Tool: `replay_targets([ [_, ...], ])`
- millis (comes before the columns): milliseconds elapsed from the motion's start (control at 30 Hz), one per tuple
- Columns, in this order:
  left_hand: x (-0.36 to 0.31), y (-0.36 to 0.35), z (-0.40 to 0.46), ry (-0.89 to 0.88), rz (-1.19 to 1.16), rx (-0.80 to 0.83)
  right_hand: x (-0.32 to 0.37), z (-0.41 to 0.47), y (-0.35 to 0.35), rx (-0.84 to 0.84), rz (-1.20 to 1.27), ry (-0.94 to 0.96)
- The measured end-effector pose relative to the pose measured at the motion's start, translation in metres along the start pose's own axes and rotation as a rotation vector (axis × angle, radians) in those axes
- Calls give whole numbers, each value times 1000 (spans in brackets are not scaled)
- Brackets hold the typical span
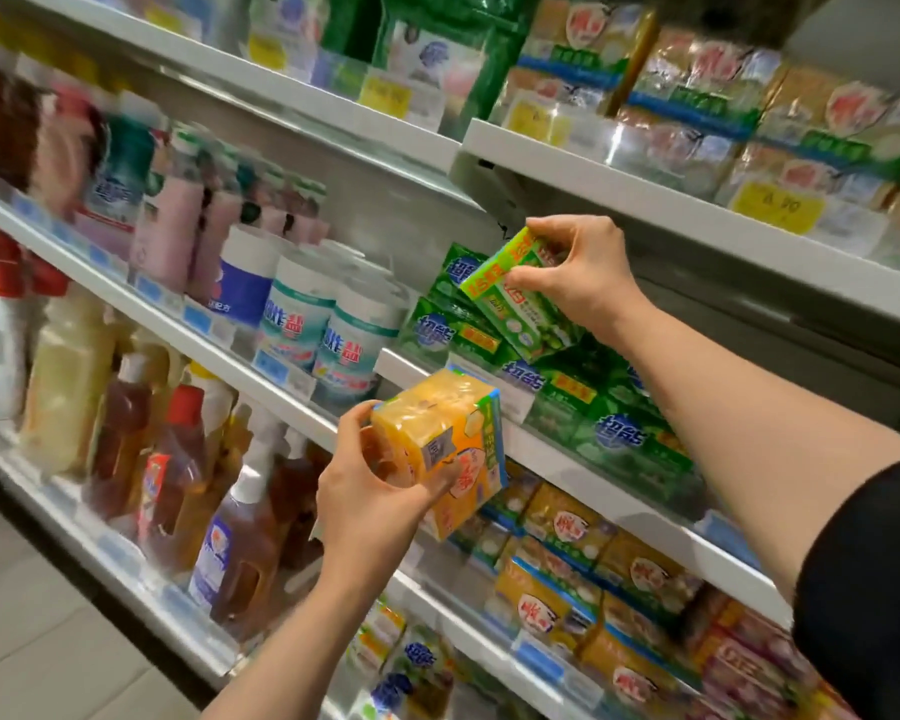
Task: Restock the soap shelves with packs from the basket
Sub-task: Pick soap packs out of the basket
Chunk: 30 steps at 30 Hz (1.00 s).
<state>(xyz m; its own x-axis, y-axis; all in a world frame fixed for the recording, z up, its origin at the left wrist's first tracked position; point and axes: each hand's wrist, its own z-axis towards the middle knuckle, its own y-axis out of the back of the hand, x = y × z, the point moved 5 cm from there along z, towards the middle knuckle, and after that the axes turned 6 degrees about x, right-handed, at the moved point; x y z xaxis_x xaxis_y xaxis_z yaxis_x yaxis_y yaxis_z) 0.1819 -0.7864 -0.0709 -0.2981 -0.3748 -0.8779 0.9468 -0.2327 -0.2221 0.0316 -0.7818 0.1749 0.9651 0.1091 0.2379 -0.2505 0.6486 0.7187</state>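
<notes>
Holding a green pack point(523, 293) in your right hand point(583, 275), yellow pack point(445, 449) in your left hand point(370, 504); both look stiff, slippery, so grip the sides.

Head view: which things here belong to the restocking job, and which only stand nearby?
Job:
right hand gripping green soap pack
left hand gripping yellow soap pack
stacked green soap packs

Nearby:
white canisters
amber liquid bottles
yellow price tags

Bottles point(48, 163) at left motion-blurred, price tags point(778, 205) unreadable
</notes>
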Motion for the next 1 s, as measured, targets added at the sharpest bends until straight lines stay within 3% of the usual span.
replay_targets([
  [133,11,3,15,-10,-8,-14,-2,22,-20,-44,12,26],
  [200,19,5,22,-3,-23,-33,-3,32,-30,15,-16,36],
  [333,33,9,32,13,-59,-18,-22,35,-49,405,-248,1],
  [400,37,10,34,19,-92,-31,-34,30,-53,504,-248,-44],
  [533,37,8,30,31,-125,-73,-35,21,-49,462,-70,-40],
  [700,32,7,25,20,-119,-82,-35,1,-14,382,-210,-22],
  [1000,15,-10,7,34,-206,-29,-73,-44,23,446,-270,-242],
])
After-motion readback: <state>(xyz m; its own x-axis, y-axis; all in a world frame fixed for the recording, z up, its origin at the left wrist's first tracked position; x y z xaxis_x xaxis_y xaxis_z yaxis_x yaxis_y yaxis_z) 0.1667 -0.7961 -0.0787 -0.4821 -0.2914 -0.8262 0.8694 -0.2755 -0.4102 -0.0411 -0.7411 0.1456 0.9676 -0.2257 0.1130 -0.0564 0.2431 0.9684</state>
